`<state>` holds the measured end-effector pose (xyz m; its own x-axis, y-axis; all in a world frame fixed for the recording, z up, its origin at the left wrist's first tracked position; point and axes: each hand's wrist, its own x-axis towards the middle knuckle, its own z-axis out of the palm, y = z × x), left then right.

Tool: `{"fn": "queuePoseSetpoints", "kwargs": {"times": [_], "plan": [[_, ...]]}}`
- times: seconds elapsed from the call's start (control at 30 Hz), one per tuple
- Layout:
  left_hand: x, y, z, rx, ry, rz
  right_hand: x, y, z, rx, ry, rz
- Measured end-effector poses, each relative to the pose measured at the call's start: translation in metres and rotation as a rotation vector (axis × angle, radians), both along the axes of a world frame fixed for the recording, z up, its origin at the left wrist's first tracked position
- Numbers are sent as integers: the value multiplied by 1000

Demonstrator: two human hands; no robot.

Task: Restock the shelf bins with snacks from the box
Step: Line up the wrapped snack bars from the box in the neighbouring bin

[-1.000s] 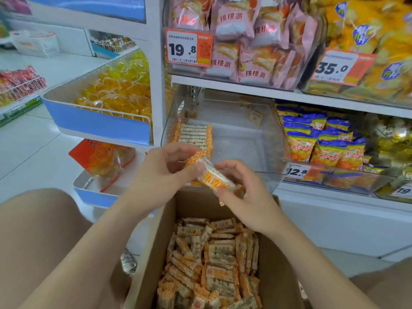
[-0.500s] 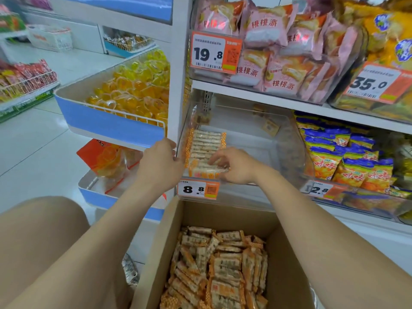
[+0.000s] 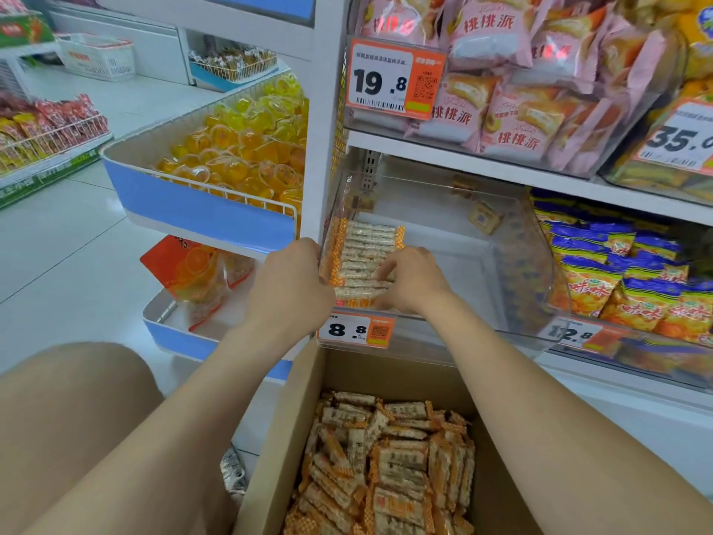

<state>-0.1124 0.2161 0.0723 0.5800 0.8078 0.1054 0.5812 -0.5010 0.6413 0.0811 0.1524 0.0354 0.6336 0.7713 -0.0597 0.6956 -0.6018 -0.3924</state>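
Note:
A clear plastic shelf bin (image 3: 513, 272) holds one neat row of orange-edged snack packets (image 3: 366, 245) along its left side. My left hand (image 3: 289, 287) and my right hand (image 3: 414, 281) are at the bin's front left and grip the two ends of the front snack packet (image 3: 357, 300), which touches the row. My left fingertips are hidden behind the hand. Below the bin, an open cardboard box (image 3: 285, 430) holds several loose packets (image 3: 393, 461) of the same snack.
An orange 8.8 price tag (image 3: 357, 330) hangs on the bin's front. Pink pie bags (image 3: 501, 90) fill the bin above, and blue and orange chip bags (image 3: 632, 283) the bin to the right. A blue tray of yellow jelly cups (image 3: 239, 152) juts out on the left. My bare knee (image 3: 69, 411) is at lower left.
One second ago both hands held a packet above the box. They then carried it up into the bin, and now hold it against the front of the row.

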Motion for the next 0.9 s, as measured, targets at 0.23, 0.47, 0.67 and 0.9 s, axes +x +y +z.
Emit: {"fn": "queuePoseSetpoints", "kwargs": {"times": [0.23,0.47,0.67,0.9], "plan": [[0,-2,3,1,-8,-8,4,-9,11,-6,93,-18],[1,-3,1,15,2,-2,-1,-12,11,-9,115,-36],[1,-2,0,24,1,-11,-4,-10,11,-65,185,-79],[1,-3,1,29,9,-9,-8,-4,13,-39,205,-111]]}}
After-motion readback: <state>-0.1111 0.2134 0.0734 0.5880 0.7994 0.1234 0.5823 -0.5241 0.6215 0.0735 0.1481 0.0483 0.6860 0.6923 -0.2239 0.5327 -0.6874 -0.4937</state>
